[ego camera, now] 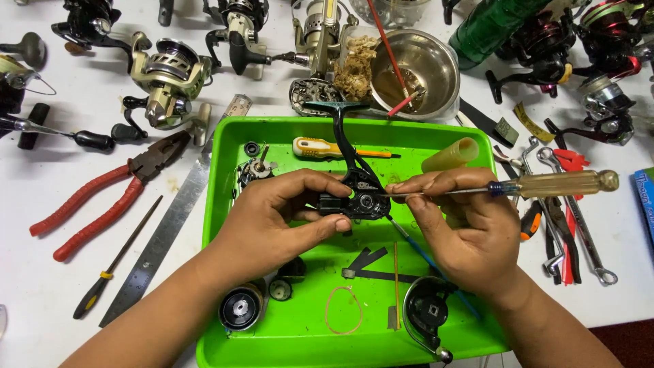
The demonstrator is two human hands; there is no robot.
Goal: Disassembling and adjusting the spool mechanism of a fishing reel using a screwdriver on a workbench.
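**Two hands on a black reel body over a green tray**

Left hand [276, 218] reaching in from lower left, forearm angled up toward the tray's middle. Fingers curled closed around the black reel body [357, 194], thumb pressed beneath it, fingertips over its top. Reel body held just above the green tray [218, 238], near its centre, with its black stem rising to a foot bar close to the tray's far rim.

Right hand [463, 228] coming in from lower right, wrist bent inward. Thumb and forefinger pinched shut on the shaft of a screwdriver [518, 185], remaining fingers folded loosely beneath. Translucent yellow handle pointing right, out past the tray's edge; metal tip lying level against the reel body's side.

In the tray: a yellow-handled tool [320, 148] along the far side, a pale yellow tube [451, 155] at the far right corner, a black spool [240, 308] and a thin rubber band [343, 310] near the front.

Outside the tray: red-handled pliers [102, 204] and a steel ruler [170, 225] to the left, a steel bowl [422, 68] beyond, a dark green bottle [494, 24] at upper right. A blue package edge [646, 197] at far right, too cropped to make out.
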